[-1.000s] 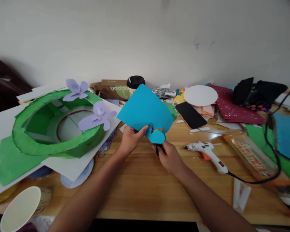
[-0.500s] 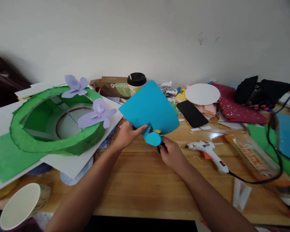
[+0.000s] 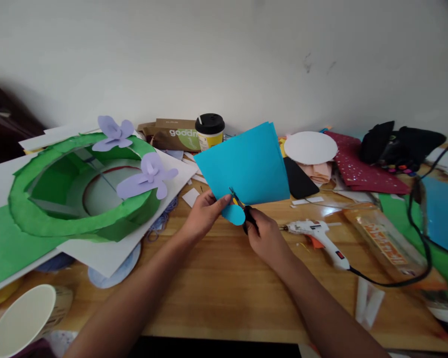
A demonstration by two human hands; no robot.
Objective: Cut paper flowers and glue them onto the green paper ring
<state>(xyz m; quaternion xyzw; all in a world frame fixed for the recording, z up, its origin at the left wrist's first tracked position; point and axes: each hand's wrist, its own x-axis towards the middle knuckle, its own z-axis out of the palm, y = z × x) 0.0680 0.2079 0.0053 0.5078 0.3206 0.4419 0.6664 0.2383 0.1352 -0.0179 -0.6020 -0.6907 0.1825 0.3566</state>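
Observation:
My left hand (image 3: 203,215) pinches the lower edge of a blue paper sheet (image 3: 246,166), held up above the wooden table (image 3: 216,288). A rounded flap (image 3: 234,214) hangs from the sheet's bottom edge. My right hand (image 3: 267,238) is closed on small scissors (image 3: 242,209) with black and yellow handles. Their blades sit in the sheet just above the flap.
A green paper ring with two lilac flowers (image 3: 78,194) lies on white board at the left. A white glue gun (image 3: 313,233) and its black cable lie at the right. A lidded cup (image 3: 209,130), a phone (image 3: 298,179), a white disc (image 3: 310,147) and paper scraps crowd the back. A paper cup (image 3: 22,318) stands near left.
The blue sheet has turned clockwise and shifted right, now covering part of the phone. Both hands stay at its lower edge, with the scissors further along the cut.

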